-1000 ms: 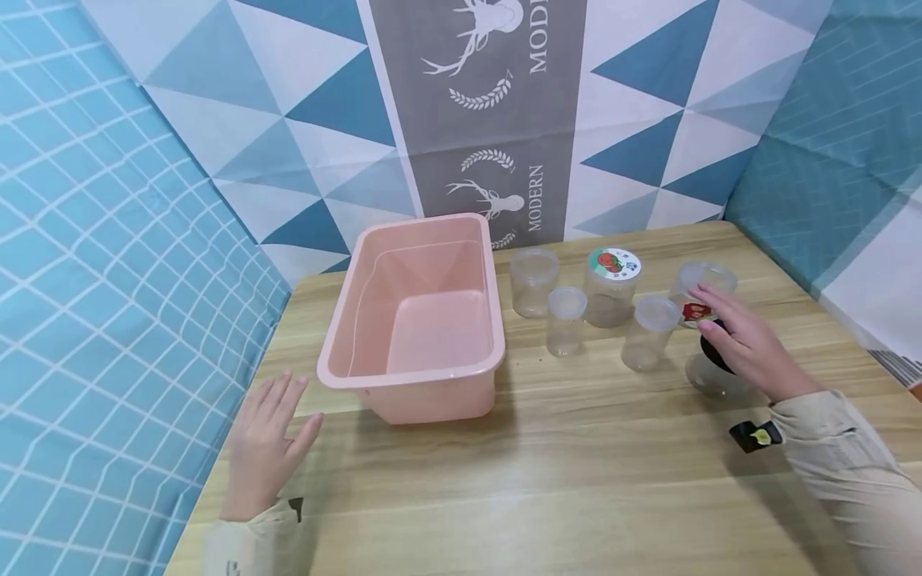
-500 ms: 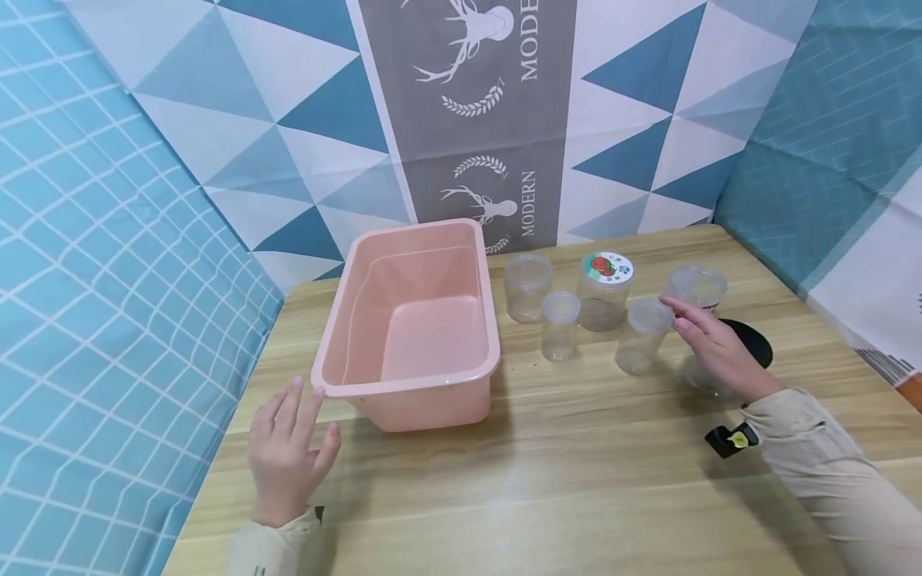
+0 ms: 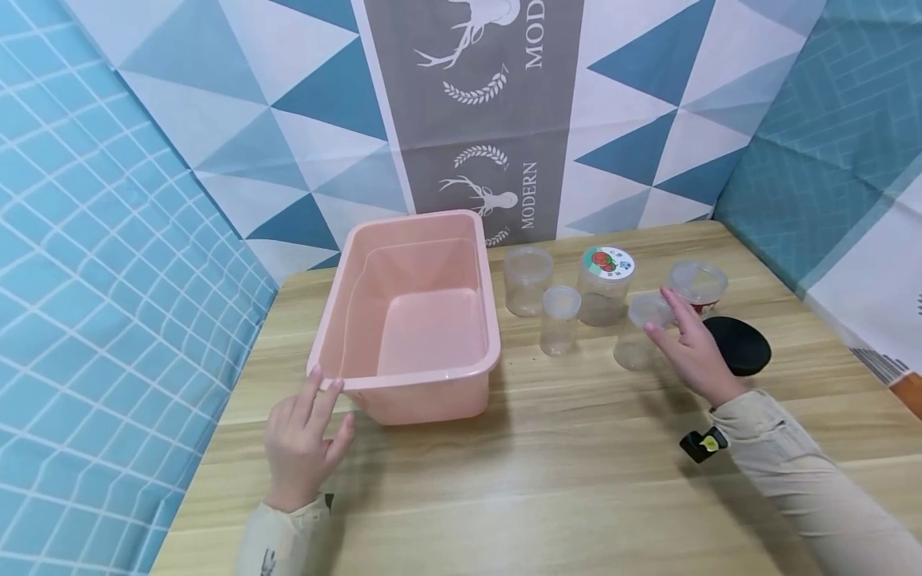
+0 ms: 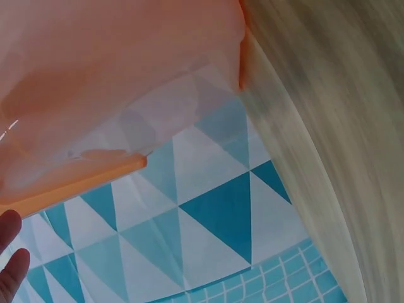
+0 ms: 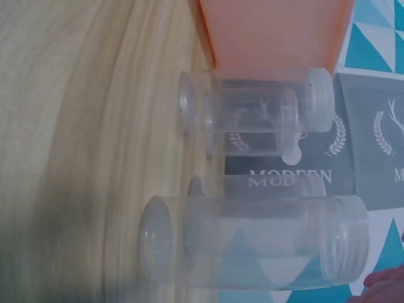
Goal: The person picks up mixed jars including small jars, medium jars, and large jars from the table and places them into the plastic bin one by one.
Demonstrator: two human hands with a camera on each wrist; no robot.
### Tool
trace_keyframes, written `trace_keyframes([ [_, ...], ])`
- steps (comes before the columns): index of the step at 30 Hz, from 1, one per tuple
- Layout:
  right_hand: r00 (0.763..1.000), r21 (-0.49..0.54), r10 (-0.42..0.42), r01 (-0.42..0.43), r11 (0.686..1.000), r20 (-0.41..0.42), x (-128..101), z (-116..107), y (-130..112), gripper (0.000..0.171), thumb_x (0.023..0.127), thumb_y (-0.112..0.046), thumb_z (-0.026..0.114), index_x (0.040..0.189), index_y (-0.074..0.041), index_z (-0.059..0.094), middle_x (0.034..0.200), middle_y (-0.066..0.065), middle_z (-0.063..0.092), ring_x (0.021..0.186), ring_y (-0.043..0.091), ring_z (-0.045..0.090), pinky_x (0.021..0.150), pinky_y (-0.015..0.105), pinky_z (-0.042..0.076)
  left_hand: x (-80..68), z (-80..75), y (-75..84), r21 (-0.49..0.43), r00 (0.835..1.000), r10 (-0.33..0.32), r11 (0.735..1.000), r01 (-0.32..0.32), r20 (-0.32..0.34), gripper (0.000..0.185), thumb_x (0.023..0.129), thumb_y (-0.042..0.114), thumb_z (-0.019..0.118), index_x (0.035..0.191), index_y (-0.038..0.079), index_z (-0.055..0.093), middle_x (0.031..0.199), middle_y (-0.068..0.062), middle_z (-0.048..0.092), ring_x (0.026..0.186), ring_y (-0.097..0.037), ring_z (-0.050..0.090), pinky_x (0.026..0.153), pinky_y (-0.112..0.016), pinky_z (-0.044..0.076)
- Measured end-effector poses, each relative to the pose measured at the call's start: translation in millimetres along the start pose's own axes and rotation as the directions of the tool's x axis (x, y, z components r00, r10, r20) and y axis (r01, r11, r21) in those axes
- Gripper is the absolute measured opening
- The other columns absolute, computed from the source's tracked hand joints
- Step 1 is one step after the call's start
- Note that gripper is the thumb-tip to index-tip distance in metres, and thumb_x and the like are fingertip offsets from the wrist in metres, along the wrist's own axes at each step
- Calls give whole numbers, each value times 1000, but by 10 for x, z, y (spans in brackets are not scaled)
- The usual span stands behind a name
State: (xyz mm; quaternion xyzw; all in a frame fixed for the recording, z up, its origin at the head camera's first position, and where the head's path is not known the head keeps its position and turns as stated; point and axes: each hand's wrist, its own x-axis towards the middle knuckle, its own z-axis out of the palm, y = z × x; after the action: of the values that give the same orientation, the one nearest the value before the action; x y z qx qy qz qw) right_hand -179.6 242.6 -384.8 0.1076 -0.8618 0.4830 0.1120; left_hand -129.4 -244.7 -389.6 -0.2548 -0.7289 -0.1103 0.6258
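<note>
Wood-grain table (image 3: 504,496) up against a triangle-print backdrop (image 3: 317,96), with a blue grid sheet (image 3: 122,280) down the left of the frame. Pink tub (image 3: 418,379) sits left of centre. Right of centre, a small clear jar (image 3: 634,346) stands upright, lidded. Right hand (image 3: 695,352) is at its right side, thumb and fingers spread, nothing gripped; it hides part of the lid, so from here I can't tell whether it touches. Left hand (image 3: 298,444) is at the tub's lower-left corner, fingers loosely extended at the rim, holding nothing.

Step looks like grasping that jar. Best: thumb one side, fingers round the other, below the lid so it can't pop off. Squeeze lightly; plastic probably gives. Lift straight up, minding the strawberry-topped jar (image 3: 603,302) behind and the black lid (image 3: 736,346) at right. Left fingers could steady the tub.
</note>
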Motion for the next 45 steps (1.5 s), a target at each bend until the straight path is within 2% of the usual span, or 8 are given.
trace_keyframes([
  [5,999,-11,0,0,1000,-32,-7,61,10,67,100,-21,52,149,7,15,153,33,9,142,45,-4,109,60,0,44,38,17,15,998,-51,999,52,-48,41,96,37,51,88,1,70,96,-20,69,47,-32,43,47,-45,33],
  [10,999,-11,35,-35,999,-15,10,89,21,72,101,-25,50,150,5,8,155,30,6,143,42,-3,107,64,6,42,95,52,11,988,-127,992,129,-83,43,96,40,56,87,0,71,100,-18,71,47,-33,44,53,-47,34],
  [18,995,24,94,-94,995,-33,32,165,62,88,97,-30,56,150,1,-7,155,29,-6,141,46,-4,108,62,3,7,150,73,3,982,-159,987,160,-98,45,92,43,61,86,0,73,98,-21,70,51,-38,49,58,-51,38],
  [23,990,26,114,-113,993,-77,44,178,106,90,96,-27,59,149,4,-7,154,32,-5,140,48,0,108,62,5,-24,156,67,2,983,-164,986,164,-79,46,92,44,61,86,0,73,98,-23,69,55,-36,60,58,-49,43],
  [29,982,51,166,-162,986,-90,93,186,130,89,94,-18,60,149,5,-6,153,34,2,138,51,13,105,64,16,-62,104,56,22,974,-224,974,225,-26,48,91,48,59,88,1,73,105,-27,66,36,-23,46,45,-39,37],
  [32,978,62,191,-186,981,-85,114,176,134,87,95,-20,59,150,4,-4,154,33,4,136,51,17,103,65,21,-42,77,36,5,969,-245,970,245,19,51,90,49,60,89,0,73,108,-27,65,35,-23,48,39,-36,36],
  [40,972,64,212,-206,976,-103,122,160,194,84,94,-21,59,149,6,2,152,34,12,132,53,26,102,63,26,10,41,-21,-37,961,-263,963,267,86,56,88,53,61,90,-1,74,108,-23,66,34,-20,48,38,-29,37],
  [45,968,83,223,-215,973,-113,106,193,233,87,92,-15,62,148,8,0,150,36,14,130,53,28,102,63,27,-2,34,-4,-56,959,-274,959,278,71,55,87,53,62,86,-2,74,106,-24,66,33,-21,47,37,-29,35],
])
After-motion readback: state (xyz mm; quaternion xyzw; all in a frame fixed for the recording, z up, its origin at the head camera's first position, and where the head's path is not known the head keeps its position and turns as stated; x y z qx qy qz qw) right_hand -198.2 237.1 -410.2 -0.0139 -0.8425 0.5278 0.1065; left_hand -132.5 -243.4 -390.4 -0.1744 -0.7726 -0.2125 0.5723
